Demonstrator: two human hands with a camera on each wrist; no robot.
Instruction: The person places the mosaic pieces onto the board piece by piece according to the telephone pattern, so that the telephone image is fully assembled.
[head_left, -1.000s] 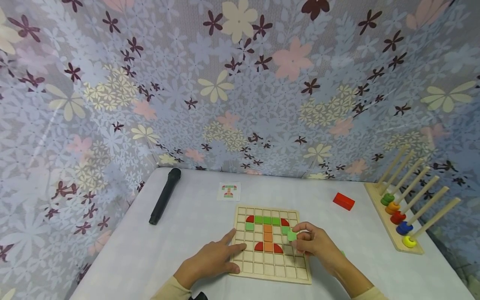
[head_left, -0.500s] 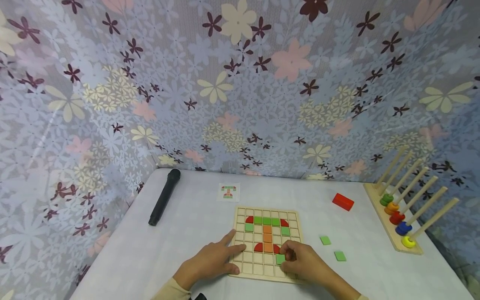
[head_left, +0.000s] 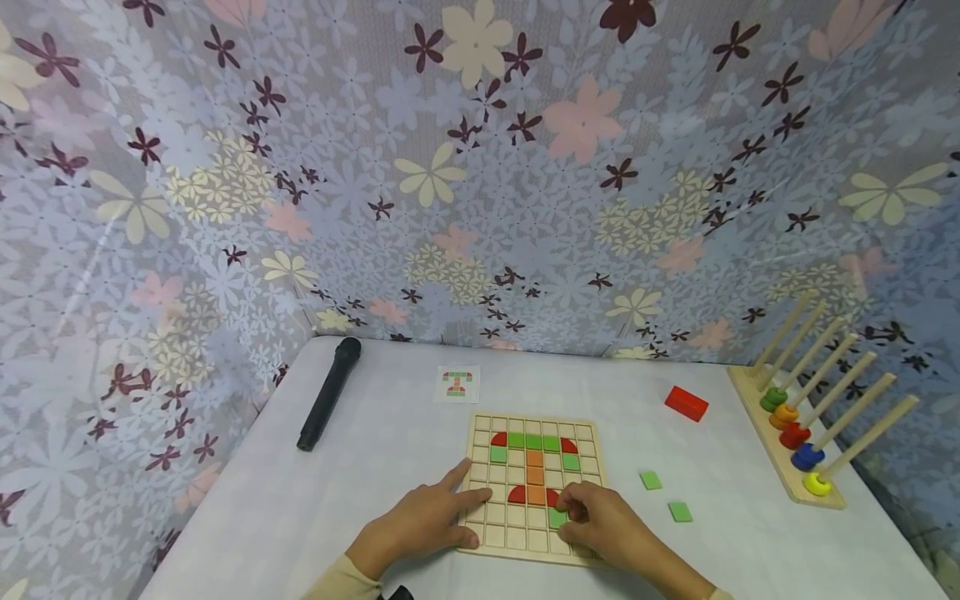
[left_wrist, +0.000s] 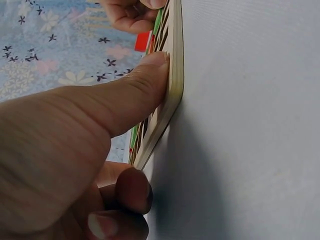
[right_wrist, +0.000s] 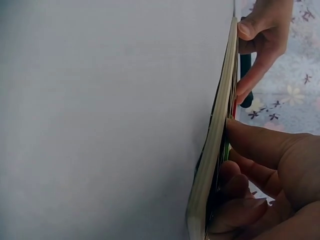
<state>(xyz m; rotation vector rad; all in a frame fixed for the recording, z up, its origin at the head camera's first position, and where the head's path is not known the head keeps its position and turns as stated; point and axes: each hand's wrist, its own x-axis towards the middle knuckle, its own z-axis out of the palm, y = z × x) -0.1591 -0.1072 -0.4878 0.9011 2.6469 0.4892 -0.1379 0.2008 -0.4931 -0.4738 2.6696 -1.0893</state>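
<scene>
A wooden grid board (head_left: 517,542) lies on the table with red, green and orange pieces set in its cells. My left hand (head_left: 420,521) rests on the board's left side, fingers spread, the thumb near its front-left corner. In the left wrist view that thumb (left_wrist: 135,90) presses on the board's rim. Over the board's right part, my right hand (head_left: 603,525) pinches a green square tile (head_left: 557,518) between thumb and fingers. The tile sits just below the right red quarter-round piece (head_left: 552,497). Two more green tiles (head_left: 650,480) lie right of the board.
Behind the board lies a small card (head_left: 457,384) printed with a coloured pattern. A black microphone (head_left: 330,396) lies at the left. Toward the right are a red block (head_left: 686,403) and a wooden peg stand (head_left: 787,467) with coloured rings. Floral cloth (head_left: 525,208) hangs behind the table.
My right hand has carried the green tile left and toward the front, down to the board, then shifted it slightly left. The left hand has stayed in place.
</scene>
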